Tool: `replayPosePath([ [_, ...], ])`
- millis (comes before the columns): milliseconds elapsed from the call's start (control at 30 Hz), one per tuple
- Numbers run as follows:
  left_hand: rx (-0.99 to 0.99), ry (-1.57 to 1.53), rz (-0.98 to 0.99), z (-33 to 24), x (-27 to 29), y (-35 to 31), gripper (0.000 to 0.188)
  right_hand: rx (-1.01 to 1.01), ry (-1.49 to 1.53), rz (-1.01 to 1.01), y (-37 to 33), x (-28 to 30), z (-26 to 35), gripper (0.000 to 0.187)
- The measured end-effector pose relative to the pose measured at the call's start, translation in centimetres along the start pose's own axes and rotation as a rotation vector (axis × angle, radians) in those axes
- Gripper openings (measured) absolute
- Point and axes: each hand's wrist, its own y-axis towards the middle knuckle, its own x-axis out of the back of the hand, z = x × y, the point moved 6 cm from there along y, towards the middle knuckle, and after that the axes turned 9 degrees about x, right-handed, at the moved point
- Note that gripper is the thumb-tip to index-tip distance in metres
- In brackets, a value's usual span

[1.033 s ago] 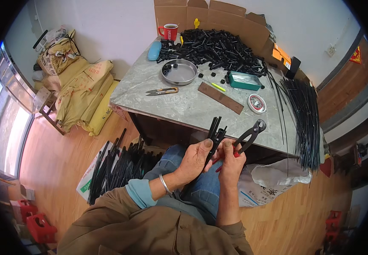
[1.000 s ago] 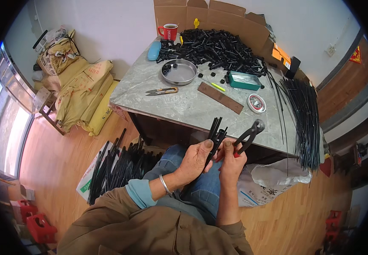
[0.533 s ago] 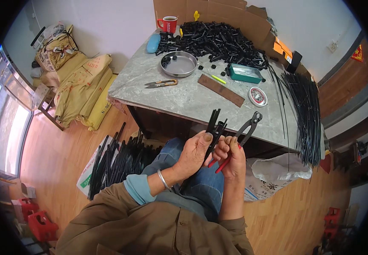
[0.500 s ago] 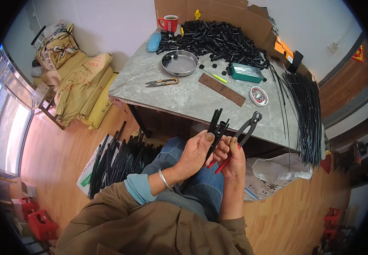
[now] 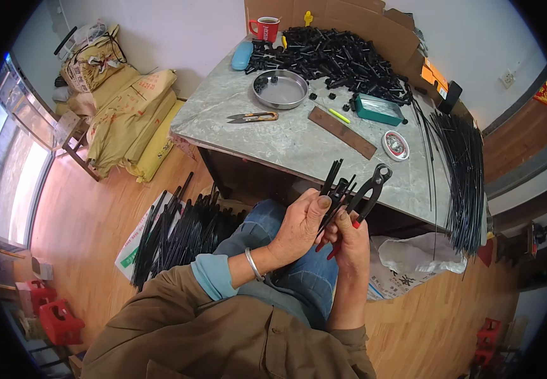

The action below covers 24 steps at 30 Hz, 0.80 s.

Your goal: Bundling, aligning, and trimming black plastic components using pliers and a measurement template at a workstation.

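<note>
My left hand (image 5: pixel 302 222) is closed around a small bundle of thin black rods (image 5: pixel 332 178). Their upper ends fan out above the thumb, with a thicker black piece among them. In my right hand (image 5: pixel 352 245) is a pair of pincers (image 5: pixel 369 196) with dark metal jaws and red handles. The jaws point up and away, beside the rods and over the table's front edge. Both hands are close together above my lap, and the right fingers meet the lower part of the bundle. Overlapping fingers hide where the rods and handles cross.
On the grey table (image 5: pixel 254 142) lie a heap of black parts (image 5: pixel 343 57), a round metal dish (image 5: pixel 283 95), thread snips (image 5: pixel 252 117), a brown flat bar (image 5: pixel 341 132), a green box (image 5: pixel 379 110) and a red mug (image 5: pixel 264 29). Long black rods (image 5: pixel 463 183) overhang its right edge.
The whole view has shifted, so the table and its things appear further right. My hands keep their grips, and the rod ends in the left hand look more spread.
</note>
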Motion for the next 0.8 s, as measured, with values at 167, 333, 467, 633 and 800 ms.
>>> replayPosePath([
  [167,-0.019,-0.009,0.003,0.03,0.14,0.0,0.061,0.002,-0.145,0.019,0.0,0.02,0.18,0.03],
  [333,-0.017,-0.001,0.009,-0.04,0.1,0.01,0.06,0.008,-0.126,-0.018,-0.11,-0.19,0.28,0.03],
  [467,-0.023,0.008,-0.001,-0.33,-0.04,-0.09,0.059,0.002,-0.102,-0.034,-0.13,-0.06,0.2,0.03],
  [633,-0.024,0.024,-0.014,-0.19,-0.03,-0.09,0.057,0.037,-0.162,-0.021,-0.16,-0.26,0.58,0.032],
  [800,-0.007,0.016,-0.025,-0.04,-0.01,-0.11,0.056,0.033,-0.207,-0.002,-0.22,-0.23,0.71,0.032],
])
